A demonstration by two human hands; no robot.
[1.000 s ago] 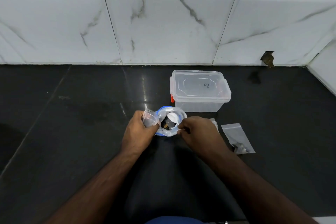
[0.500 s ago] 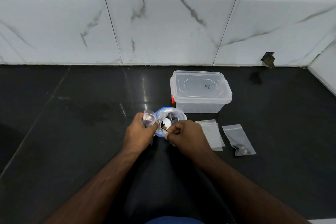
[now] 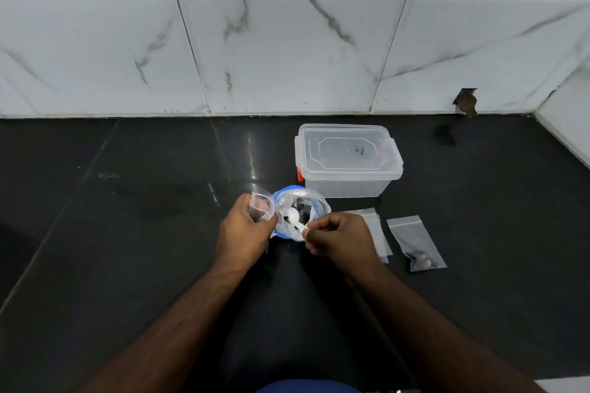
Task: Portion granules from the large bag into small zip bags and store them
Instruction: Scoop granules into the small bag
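Two hands work close together over the mouth of the large bag (image 3: pixel 301 212), which stands open on the dark counter (image 3: pixel 127 233) just in front of the clear lidded box (image 3: pixel 349 159). The left hand (image 3: pixel 244 231) has its fingers curled round a small zip bag (image 3: pixel 261 206) and holds it with its mouth open, right beside the large bag's rim. The right hand (image 3: pixel 340 238) pinches the handle of a small white spoon (image 3: pixel 293 216) whose bowl sits inside the large bag, among dark granules.

Compared with half a second ago, the right hand has drawn back toward the right and the spoon's bowl now shows more plainly in the bag's mouth; a second ago the hand was tucked closer to the rim. That suggests a scoop is being lifted out, likely on its way to the small zip bag held ready on the left. Whether the bowl carries granules cannot be told.

Right of the hands, flat empty bags (image 3: pixel 375 230) lie on the counter, and beyond them a filled bag (image 3: pixel 415 242) with a small dark portion at its bottom. So at least one portion looks done, this one is in progress, and the box, lid on, has yet to receive them.
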